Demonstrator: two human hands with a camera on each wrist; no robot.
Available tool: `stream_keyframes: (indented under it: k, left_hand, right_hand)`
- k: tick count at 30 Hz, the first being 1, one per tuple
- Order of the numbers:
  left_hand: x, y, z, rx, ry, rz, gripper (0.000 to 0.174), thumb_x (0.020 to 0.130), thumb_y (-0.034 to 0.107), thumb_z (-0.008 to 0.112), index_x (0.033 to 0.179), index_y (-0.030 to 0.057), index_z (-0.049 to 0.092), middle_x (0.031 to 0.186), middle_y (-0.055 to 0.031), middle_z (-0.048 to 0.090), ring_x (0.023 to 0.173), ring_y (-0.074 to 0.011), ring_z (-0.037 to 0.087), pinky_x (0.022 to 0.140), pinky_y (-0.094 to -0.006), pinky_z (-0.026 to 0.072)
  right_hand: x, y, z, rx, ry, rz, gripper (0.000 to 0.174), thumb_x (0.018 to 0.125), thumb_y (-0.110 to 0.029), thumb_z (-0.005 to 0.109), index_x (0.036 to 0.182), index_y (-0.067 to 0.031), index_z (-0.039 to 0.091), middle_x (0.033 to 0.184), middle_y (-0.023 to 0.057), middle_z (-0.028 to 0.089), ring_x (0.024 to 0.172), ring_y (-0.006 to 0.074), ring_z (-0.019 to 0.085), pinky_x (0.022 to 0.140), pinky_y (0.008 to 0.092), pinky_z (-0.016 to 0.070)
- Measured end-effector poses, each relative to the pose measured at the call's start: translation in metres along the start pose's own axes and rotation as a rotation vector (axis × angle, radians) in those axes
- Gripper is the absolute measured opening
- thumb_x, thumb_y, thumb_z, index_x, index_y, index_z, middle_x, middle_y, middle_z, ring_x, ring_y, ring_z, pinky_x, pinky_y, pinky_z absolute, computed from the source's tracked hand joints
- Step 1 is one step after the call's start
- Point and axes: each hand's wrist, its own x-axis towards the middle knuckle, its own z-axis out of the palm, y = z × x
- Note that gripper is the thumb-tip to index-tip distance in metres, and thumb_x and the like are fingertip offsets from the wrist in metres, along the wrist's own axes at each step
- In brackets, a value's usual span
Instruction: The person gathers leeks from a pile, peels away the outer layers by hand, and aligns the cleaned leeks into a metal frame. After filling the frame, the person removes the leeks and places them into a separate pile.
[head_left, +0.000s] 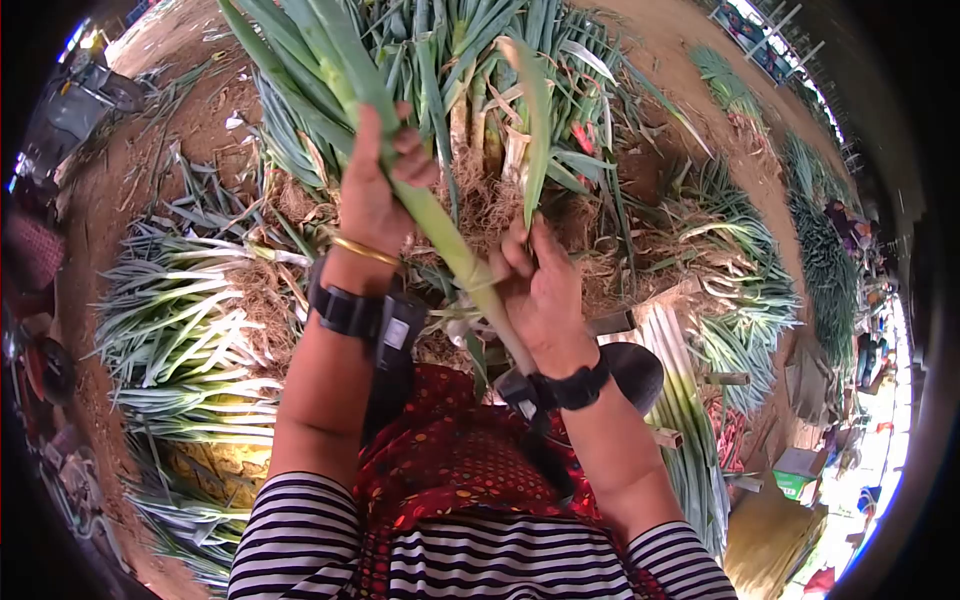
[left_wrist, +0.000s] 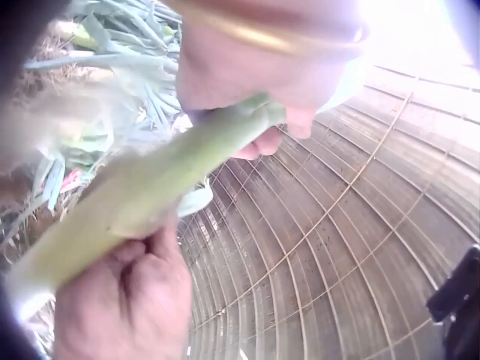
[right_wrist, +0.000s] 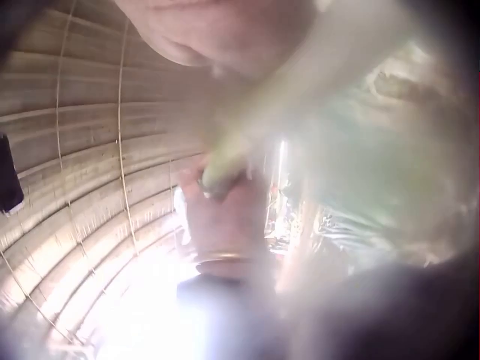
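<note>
A thick leek slants across the front of the body, green leaves up to the left and paler stalk down to the right. Around its upper stalk the left hand is curled. The right hand pinches the end of a long loose leaf beside the lower stalk. In the left wrist view, the stalk runs between the left hand above and the right hand below. The right wrist view is blurred, with the right hand near the top and the left hand beyond.
Upright leeks with roots stand ahead. Bundles of leeks lie at left and right, on brown ground. More leeks lie close by the right arm. A green and white box is at lower right.
</note>
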Motion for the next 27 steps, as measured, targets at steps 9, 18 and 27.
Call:
stream_keyframes:
  k: [9, 18, 27]
  left_hand:
    - [0.062, 0.107, -0.07, -0.328, -0.201, 0.008, 0.043, 0.084, 0.039, 0.06, 0.095, -0.0015, 0.053, 0.066, 0.0019, 0.047, 0.049, -0.0045, 0.039, 0.048, -0.0182, 0.0362]
    - [0.068, 0.16, -0.105, -0.295, -0.092, 0.009, 0.042, 0.083, 0.037, 0.061, 0.095, -0.0007, 0.049, 0.067, 0.0016, 0.044, 0.051, -0.005, 0.039, 0.05, -0.0199, 0.0376]
    - [0.055, 0.162, -0.078, 0.242, 0.254, 0.37, 0.023, 0.087, 0.023, 0.061, 0.09, 0.005, 0.048, 0.072, -0.0014, 0.046, 0.06, -0.0107, 0.045, 0.058, -0.0261, 0.0444]
  right_hand:
    - [-0.093, -0.036, -0.052, -0.566, -0.027, -0.049, 0.033, 0.093, -0.035, 0.047, 0.073, -0.0088, 0.044, 0.058, -0.0021, 0.031, 0.054, 0.0116, 0.031, 0.05, 0.0243, 0.0279]
    - [-0.14, -0.062, -0.085, -0.589, 0.01, -0.237, 0.032, 0.095, -0.032, 0.044, 0.076, -0.0053, 0.047, 0.056, -0.0009, 0.032, 0.049, 0.0132, 0.035, 0.05, 0.0271, 0.0304]
    - [-0.097, -0.061, -0.091, -2.091, 0.138, -0.338, 0.04, 0.084, -0.021, 0.058, 0.12, -0.0059, 0.049, 0.108, 0.0164, 0.059, 0.1, 0.0331, 0.057, 0.084, 0.0429, 0.0426]
